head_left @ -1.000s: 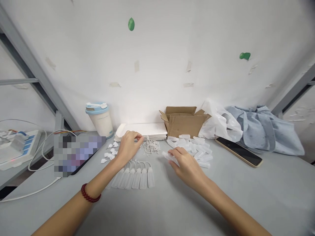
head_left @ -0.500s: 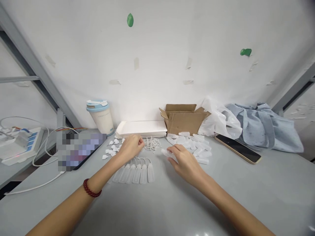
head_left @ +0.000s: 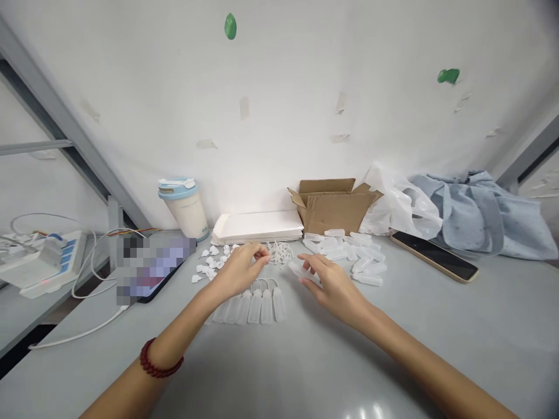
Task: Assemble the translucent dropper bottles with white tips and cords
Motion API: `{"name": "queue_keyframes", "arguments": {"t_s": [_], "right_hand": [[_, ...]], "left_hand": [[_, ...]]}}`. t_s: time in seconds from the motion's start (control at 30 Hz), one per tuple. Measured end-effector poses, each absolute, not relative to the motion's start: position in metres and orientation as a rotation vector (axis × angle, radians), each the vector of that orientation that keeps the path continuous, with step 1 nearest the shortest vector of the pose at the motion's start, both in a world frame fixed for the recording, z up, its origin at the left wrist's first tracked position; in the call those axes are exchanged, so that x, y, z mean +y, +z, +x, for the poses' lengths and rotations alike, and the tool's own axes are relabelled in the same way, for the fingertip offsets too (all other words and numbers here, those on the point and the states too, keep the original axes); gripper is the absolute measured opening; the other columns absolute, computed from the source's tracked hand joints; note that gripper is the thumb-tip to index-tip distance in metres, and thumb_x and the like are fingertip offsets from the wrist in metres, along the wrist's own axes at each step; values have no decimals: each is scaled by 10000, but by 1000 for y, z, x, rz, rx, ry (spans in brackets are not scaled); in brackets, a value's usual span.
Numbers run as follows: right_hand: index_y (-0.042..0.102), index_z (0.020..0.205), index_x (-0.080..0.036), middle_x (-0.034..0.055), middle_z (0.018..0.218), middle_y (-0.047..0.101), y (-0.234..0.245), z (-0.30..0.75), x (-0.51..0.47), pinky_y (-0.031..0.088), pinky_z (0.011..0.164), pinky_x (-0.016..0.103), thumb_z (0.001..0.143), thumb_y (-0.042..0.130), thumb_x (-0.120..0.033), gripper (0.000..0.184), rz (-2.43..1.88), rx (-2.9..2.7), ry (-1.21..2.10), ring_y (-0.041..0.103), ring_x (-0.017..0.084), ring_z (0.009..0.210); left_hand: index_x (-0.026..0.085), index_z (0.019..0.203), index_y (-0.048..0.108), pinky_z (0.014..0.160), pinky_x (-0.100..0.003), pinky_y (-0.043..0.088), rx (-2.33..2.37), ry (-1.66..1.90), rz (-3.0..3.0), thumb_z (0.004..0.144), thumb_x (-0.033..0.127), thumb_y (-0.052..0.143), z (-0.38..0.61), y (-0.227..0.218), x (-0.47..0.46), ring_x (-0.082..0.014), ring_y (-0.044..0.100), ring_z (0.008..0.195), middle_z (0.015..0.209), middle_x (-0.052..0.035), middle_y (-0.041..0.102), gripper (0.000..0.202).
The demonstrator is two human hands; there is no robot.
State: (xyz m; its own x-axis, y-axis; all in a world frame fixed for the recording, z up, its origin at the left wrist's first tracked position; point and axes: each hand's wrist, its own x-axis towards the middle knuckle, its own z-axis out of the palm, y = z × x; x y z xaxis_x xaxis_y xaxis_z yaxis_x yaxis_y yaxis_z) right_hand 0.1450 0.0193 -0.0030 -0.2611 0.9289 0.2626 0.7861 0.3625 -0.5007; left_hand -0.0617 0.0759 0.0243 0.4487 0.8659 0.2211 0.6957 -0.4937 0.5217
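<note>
My left hand point(head_left: 239, 269) is pinched shut beside a tangle of thin white strings point(head_left: 279, 252); what sits between its fingertips is too small to name. My right hand point(head_left: 332, 284) grips a small translucent plastic bottle point(head_left: 299, 270) by its body. Just below both hands lies a row of several finished translucent bottles with string loops point(head_left: 257, 304). A loose pile of the same bottles point(head_left: 349, 251) lies to the right of my right hand. Small white caps point(head_left: 208, 263) are scattered left of my left hand.
A stack of white sheets point(head_left: 258, 227) and an open cardboard box point(head_left: 335, 205) stand at the wall. A lidded cup point(head_left: 185, 207), a dark tablet point(head_left: 151, 265), a phone point(head_left: 434, 256), a plastic bag point(head_left: 395, 205) and blue cloth point(head_left: 484, 214) ring the work area.
My left hand has drawn back from the string tangle toward the right hand, still pinched. The right hand has kept hold of the bottle; the view has shifted slightly.
</note>
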Motion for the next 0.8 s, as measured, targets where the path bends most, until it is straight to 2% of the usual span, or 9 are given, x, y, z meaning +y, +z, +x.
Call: {"name": "queue_keyframes", "arguments": {"t_s": [0.17, 0.33, 0.57, 0.7, 0.8], "right_hand": [[419, 1250, -188, 105, 1006, 598, -11, 144, 21, 503, 725, 364, 846, 500, -149, 414, -1313, -2136, 375, 592, 210, 880], [425, 1258, -172, 113, 994, 590, -15, 145, 19, 506, 732, 375, 853, 494, -132, 413, -1260, -2186, 367, 587, 216, 874], [472, 1227, -180, 113, 1001, 582, -7, 143, 12, 502, 737, 362, 865, 492, -131, 365, -1200, -2212, 352, 576, 215, 873], [486, 1195, -188, 102, 992, 580, -2, 139, 8, 499, 755, 358, 864, 490, -113, 340, -1148, -2204, 351, 571, 211, 886], [438, 1245, -208, 97, 1013, 569, -1, 137, 5, 494, 769, 349, 868, 476, -94, 396, -1106, -2202, 381, 564, 202, 897]], "left_hand": [[194, 767, 562, 697, -297, 426, 1222, 663, 2344, 863, 243, 424, -56, 17, 64, -183, 558, 784, 794, -9, 630, 175], [191, 808, 575, 716, -302, 416, 1156, 725, 2312, 884, 226, 420, -51, 12, 56, -186, 542, 815, 812, -17, 619, 176], [229, 957, 627, 701, -275, 418, 1121, 697, 2083, 882, 336, 465, -51, 15, 47, -170, 558, 840, 945, -5, 650, 208], [223, 915, 645, 681, -253, 414, 1099, 694, 1986, 863, 345, 508, -52, 20, 43, -151, 567, 799, 865, 14, 655, 191], [222, 875, 649, 674, -244, 412, 1067, 713, 1980, 856, 344, 523, -54, 22, 41, -143, 560, 780, 825, 24, 647, 176]]}}
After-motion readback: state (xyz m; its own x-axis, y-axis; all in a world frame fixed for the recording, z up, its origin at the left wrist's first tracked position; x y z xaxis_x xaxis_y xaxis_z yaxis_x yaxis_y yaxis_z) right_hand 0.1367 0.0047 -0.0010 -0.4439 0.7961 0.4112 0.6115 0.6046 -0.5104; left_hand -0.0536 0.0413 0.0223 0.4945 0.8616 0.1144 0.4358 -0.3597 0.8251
